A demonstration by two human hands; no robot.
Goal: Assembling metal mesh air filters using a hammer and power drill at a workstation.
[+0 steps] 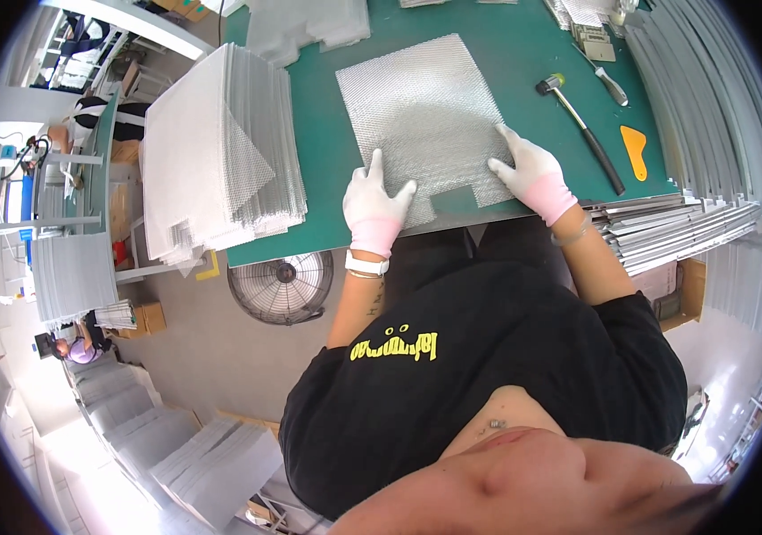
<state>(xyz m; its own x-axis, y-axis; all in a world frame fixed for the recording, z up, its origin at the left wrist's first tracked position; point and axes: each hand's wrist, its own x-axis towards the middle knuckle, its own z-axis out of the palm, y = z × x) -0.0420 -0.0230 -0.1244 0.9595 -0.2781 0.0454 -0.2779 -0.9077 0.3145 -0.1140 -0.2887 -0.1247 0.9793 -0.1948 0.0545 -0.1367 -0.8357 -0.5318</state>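
A silver mesh sheet with a notch in its near edge lies on the green tabletop in front of me. My left hand, in a white and pink glove, rests at its near left corner, index finger stretched forward and thumb apart over the mesh. At the lower right edge, my right hand, gloved the same way, has its fingers extended and its thumb on the sheet. Both hands look open; the undersides of the fingers are hidden.
A tall stack of mesh sheets stands left on the table. At right lie a hammer, a screwdriver and an orange scraper. Metal strips are piled by the right edge. A floor fan is below left.
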